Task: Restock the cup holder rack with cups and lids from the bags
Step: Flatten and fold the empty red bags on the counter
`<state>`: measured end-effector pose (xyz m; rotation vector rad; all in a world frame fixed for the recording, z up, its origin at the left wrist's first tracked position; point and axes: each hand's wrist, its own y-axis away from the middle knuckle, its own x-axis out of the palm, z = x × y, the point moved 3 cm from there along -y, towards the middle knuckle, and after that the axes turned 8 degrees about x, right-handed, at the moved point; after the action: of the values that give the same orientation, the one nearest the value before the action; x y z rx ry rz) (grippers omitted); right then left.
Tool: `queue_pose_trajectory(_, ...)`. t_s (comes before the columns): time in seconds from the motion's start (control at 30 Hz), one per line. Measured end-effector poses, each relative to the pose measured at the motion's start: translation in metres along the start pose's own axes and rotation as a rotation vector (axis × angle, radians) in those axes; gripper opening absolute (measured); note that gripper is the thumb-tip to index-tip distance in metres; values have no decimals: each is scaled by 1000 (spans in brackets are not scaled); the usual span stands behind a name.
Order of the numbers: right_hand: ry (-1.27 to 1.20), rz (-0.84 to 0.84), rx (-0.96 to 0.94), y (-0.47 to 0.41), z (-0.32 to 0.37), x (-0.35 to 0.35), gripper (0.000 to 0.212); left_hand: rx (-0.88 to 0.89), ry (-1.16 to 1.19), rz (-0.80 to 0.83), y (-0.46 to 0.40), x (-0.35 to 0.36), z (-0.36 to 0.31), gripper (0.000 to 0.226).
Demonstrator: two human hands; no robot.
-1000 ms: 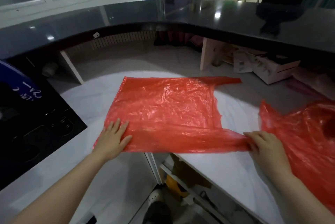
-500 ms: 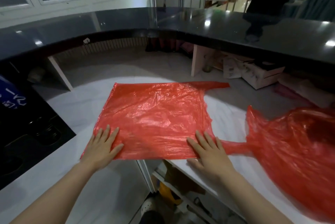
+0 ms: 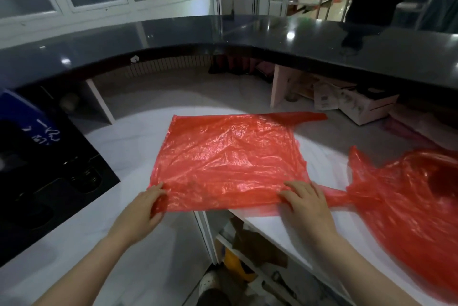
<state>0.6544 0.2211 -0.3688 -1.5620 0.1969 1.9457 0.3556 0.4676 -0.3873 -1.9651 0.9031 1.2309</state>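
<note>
A flat, empty red plastic bag (image 3: 228,159) lies spread on the white marble counter (image 3: 133,152). My left hand (image 3: 145,206) pinches its near left corner, with the edge curled up around my fingers. My right hand (image 3: 306,200) grips the near right edge, where the bag's handle stretches off to the right. A second red bag (image 3: 411,209) lies crumpled and open on the counter at the right. No cups, lids or rack are in view.
A black appliance (image 3: 49,181) fills the counter's left side. A raised dark curved bar top (image 3: 223,35) runs behind. Cardboard boxes (image 3: 357,105) sit on the floor under it. An open gap with shelves (image 3: 247,256) drops away below the bag's near edge.
Both hands went from lying flat on the bag to curling around its near edge. The right hand first slid in from the handle to the bag's right edge.
</note>
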Motion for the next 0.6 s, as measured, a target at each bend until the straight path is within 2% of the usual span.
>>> queue_pose_trajectory(0.03,-25,-53,-22,-1,0,-6,34,15,20,-33,0,-5,-2,31)
queue_pose_trajectory(0.1,-15,-127,-28,-6,1,-17,30,32,28,-92,-2,-12,-7,36)
queue_pose_trajectory(0.13,-7,-185,-14,-10,0,-22,20,6,53,-131,-5,-17,-9,39)
queue_pose_trajectory(0.17,-7,-247,15,-13,0,-24,20,-34,90,-185,-9,-22,-10,39)
queue_pose_trajectory(0.2,-23,-300,45,-16,1,-27,31,-89,127,-246,-14,-28,-12,37)
queue_pose_trajectory(0.23,-40,-363,21,-17,3,-30,37,-130,167,-314,-20,-34,-13,34)
queue_pose_trajectory(0.3,-95,-453,-145,-14,11,-32,29,-174,183,-428,-32,-48,-17,26)
queue_pose_trajectory(0.37,-179,-362,-261,-6,17,-22,23,-203,208,-523,-40,-62,-20,22)
queue_pose_trajectory(0.4,-225,-277,-245,-4,18,-16,24,-210,275,-550,-44,-66,-20,22)
queue_pose_trajectory(0.43,-271,-186,-178,-3,16,-9,25,-213,385,-558,-47,-69,-21,21)
queue_pose_trajectory(0.5,-342,-4,100,-2,4,8,22,-230,607,-527,-53,-75,-23,16)
queue_pose_trajectory(0.6,-452,54,526,-6,-16,23,18,-260,695,-442,-64,-86,-12,12)
